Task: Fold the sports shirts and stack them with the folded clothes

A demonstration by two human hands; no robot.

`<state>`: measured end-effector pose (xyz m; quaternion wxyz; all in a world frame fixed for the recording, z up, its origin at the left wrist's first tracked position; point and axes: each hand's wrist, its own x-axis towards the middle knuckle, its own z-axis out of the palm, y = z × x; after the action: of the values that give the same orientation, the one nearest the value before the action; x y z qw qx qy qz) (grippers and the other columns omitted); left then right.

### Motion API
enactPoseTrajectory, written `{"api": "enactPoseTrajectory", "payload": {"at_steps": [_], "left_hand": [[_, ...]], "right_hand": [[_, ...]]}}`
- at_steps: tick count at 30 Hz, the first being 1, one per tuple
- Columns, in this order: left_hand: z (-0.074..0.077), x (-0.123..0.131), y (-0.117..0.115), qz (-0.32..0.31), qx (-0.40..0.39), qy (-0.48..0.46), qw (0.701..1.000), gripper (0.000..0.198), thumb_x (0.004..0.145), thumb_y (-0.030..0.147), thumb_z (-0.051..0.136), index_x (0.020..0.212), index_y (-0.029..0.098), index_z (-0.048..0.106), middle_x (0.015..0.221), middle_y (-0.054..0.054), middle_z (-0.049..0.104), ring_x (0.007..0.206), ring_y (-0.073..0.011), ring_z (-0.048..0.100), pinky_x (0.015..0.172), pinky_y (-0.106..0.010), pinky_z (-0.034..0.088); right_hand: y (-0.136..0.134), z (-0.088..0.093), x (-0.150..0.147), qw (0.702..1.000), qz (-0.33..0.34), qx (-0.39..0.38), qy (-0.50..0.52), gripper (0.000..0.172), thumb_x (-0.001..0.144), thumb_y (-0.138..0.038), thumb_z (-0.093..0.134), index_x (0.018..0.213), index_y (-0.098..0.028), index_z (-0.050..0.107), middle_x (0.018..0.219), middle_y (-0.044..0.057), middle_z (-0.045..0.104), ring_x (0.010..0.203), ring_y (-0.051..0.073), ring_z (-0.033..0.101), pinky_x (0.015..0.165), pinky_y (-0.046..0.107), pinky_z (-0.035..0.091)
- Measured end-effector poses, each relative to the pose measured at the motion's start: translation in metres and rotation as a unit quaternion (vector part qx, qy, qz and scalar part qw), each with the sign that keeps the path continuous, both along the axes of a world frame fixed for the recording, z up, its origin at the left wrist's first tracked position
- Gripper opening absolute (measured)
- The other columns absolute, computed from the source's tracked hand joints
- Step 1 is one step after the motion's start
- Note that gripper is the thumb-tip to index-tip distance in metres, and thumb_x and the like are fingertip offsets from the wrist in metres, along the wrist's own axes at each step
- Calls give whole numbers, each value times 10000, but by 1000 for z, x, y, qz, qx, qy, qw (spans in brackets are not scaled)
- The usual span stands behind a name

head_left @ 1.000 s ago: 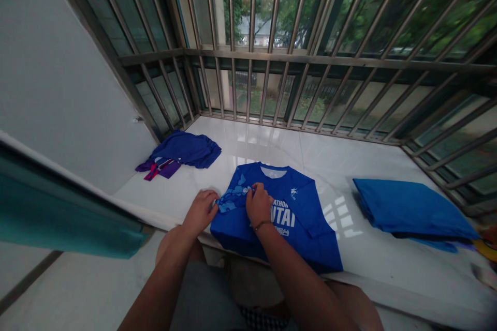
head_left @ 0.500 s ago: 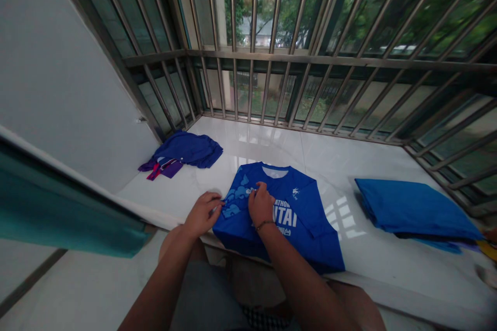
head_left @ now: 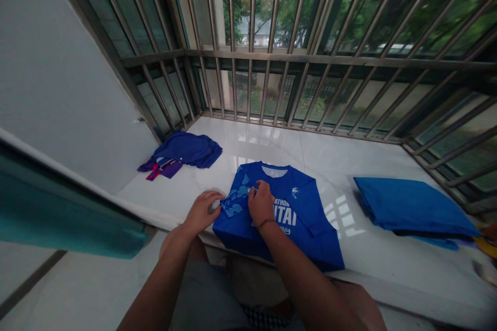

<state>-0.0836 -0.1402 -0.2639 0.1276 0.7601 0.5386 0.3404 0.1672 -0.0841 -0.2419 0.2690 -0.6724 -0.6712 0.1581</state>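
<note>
**Royal-blue polyester marathon T-shirt [head_left: 301, 230] held flat by both hands at the ledge's near edge**

Clock positions are from the shirt, 12 o'clock toward the bars.

- Shirt: lies front up on a glossy white tile ledge [head_left: 349, 165], collar at 12 o'clock, white print across the chest. Its side nearest the left hand looks folded inward, with a light-blue cloud print on top.
- Right hand [head_left: 261, 202]: closed to a pinch, fingers [head_left: 256, 189] gripping the printed cloth near the chest. Dark thin wristband [head_left: 265, 224] on the wrist.
- Left hand [head_left: 202, 213]: fingers half curled, at the shirt's 9 o'clock edge and touching it. Cannot tell if it grips the cloth; a pale patch by the fingertips is too small to read.

Around:

- 3 o'clock: flat, folded bright-blue cloth [head_left: 411, 207], well apart from the shirt.
- 10 o'clock: crumpled navy garment [head_left: 186, 149] with purple and red trim, by the white wall [head_left: 58, 72].
- 9 o'clock: teal curtain [head_left: 50, 212] hanging near the left arm.
- 12 o'clock: stainless-steel window bars [head_left: 252, 88] along the ledge's far side, green trees beyond.
</note>
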Motion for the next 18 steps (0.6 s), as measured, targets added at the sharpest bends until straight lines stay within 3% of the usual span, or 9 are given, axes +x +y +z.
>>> {"api": "enactPoseTrajectory", "payload": {"at_steps": [4,8,12,18], "left_hand": [[3,1,3,-3,-2,-21,1000,190,983,273,718,1137,298,825,1148,-64,817,1116,-264,743,1016,-423,575],[4,2,5,0,-10,-30,999,152,965,258,746,1089,285,830,1095,-66,822,1067,-262,750,988,-420,573],[3,2,5,6,-11,-29,999,124,958,215,738,1033,273,819,1008,-51,817,995,-251,753,914,-393,584],[-4,0,-2,41,-2,-62,997,152,976,195,665,1012,263,797,969,-43,774,919,-224,726,811,-340,584]], "right_hand": [[18,23,-5,993,36,11,-115,325,1116,-399,513,1347,-206,637,1369,169,666,1252,327,610,1023,459,487],[60,35,-27,983,77,-38,-161,409,1137,-476,484,1375,-174,626,1390,207,657,1278,321,616,1016,448,502],[94,23,-49,978,110,-56,-168,361,1118,-431,544,1353,-178,651,1377,204,680,1278,323,636,1025,457,501],[107,0,-52,975,119,-52,-178,318,1143,-338,472,1348,-169,648,1387,226,680,1288,311,633,1027,444,489]]}}
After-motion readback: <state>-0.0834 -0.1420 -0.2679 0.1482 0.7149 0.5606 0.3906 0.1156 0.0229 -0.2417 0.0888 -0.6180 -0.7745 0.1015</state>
